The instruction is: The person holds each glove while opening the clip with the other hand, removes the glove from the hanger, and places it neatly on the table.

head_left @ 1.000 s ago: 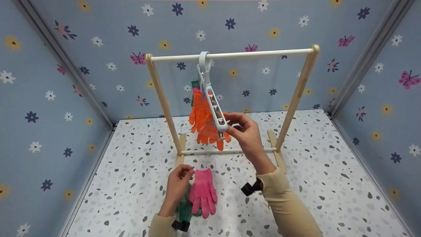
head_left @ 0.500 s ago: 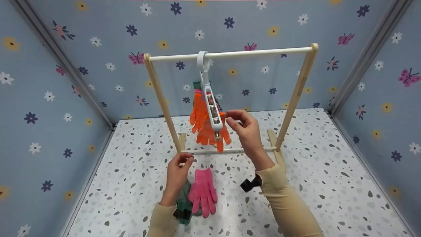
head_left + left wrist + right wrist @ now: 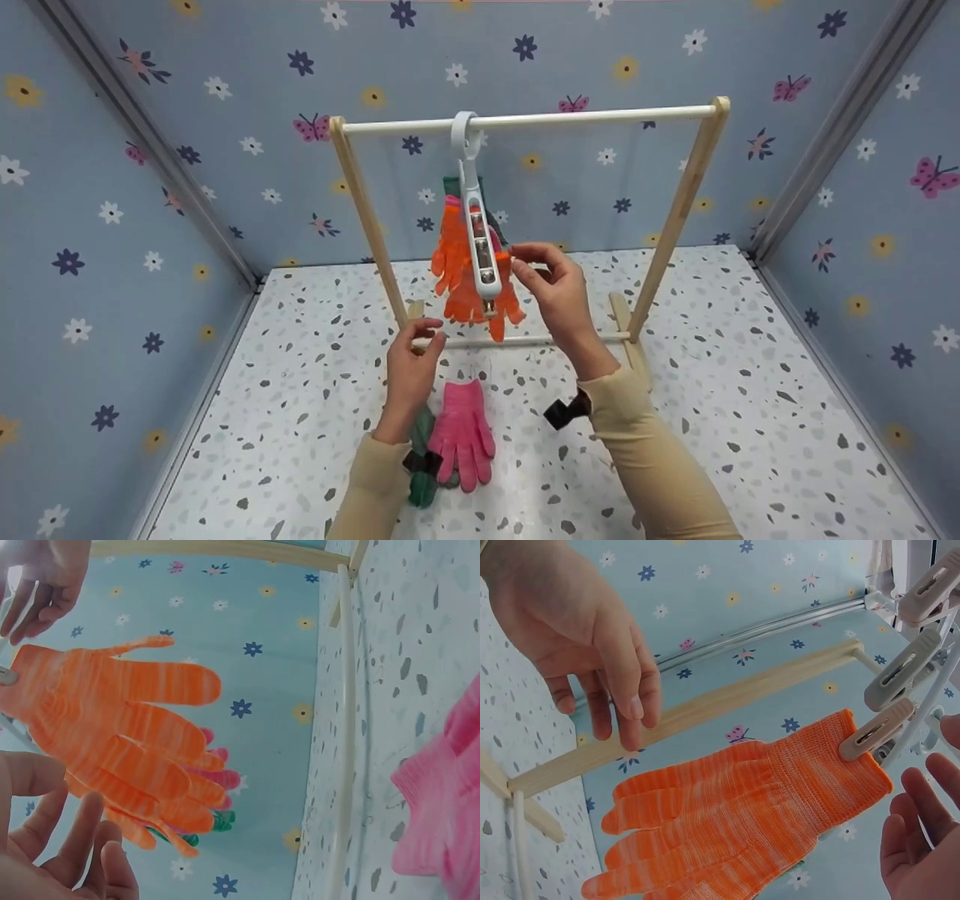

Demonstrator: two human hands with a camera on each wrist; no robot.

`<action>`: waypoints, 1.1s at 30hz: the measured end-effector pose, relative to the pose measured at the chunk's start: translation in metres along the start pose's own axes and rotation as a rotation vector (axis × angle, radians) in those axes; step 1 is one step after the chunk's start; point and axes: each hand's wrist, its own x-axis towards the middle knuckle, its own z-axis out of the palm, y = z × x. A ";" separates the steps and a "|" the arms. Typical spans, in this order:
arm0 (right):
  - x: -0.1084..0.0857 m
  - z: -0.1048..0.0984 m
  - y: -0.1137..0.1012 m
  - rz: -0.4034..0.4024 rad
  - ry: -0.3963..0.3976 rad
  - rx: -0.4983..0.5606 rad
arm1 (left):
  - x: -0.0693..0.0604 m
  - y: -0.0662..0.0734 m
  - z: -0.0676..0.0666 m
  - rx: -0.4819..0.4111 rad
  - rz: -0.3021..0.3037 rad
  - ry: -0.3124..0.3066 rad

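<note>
An orange knit glove [image 3: 735, 810] hangs by its cuff from a beige clip [image 3: 876, 729] on a white clip hanger [image 3: 480, 217], fingers pointing down. My right hand [image 3: 559, 289] is beside the cuff in the head view, thumb and fingers loosely bent. In the right wrist view its fingertips [image 3: 922, 795] are apart from the glove and clip. My left hand [image 3: 412, 364] hovers lower left of the glove with relaxed fingers, holding nothing. Behind the front glove, more orange, pink and green gloves overlap on the hanger, partly hidden.
A pink glove [image 3: 463, 435] lies on the speckled surface, partly over a green glove [image 3: 422, 491], below my left forearm. The hanger hooks over the white rod [image 3: 600, 116] of a wooden rack [image 3: 679, 225]. Flower-patterned walls [image 3: 90, 300] enclose the sides and back.
My right hand has let go of the hanger's near end and moved slightly to the cuff's right. The hanger has swung a little left. My left hand has risen from beside the pink glove.
</note>
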 end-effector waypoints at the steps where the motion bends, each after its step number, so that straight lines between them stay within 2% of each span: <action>1: 0.001 0.000 0.000 -0.003 0.003 -0.006 | 0.002 0.002 0.001 -0.001 0.007 0.008; 6: 0.004 0.002 0.003 0.009 0.002 -0.021 | 0.008 0.010 0.003 -0.002 0.023 0.034; 14: 0.006 0.004 0.004 0.000 -0.013 -0.015 | 0.014 0.018 0.006 0.010 0.014 0.032; 26: 0.008 0.009 0.000 0.000 -0.064 0.015 | 0.025 0.029 0.009 -0.039 -0.022 -0.045; 33: 0.011 0.011 -0.001 -0.018 -0.063 0.012 | 0.029 0.031 0.012 -0.047 -0.004 -0.061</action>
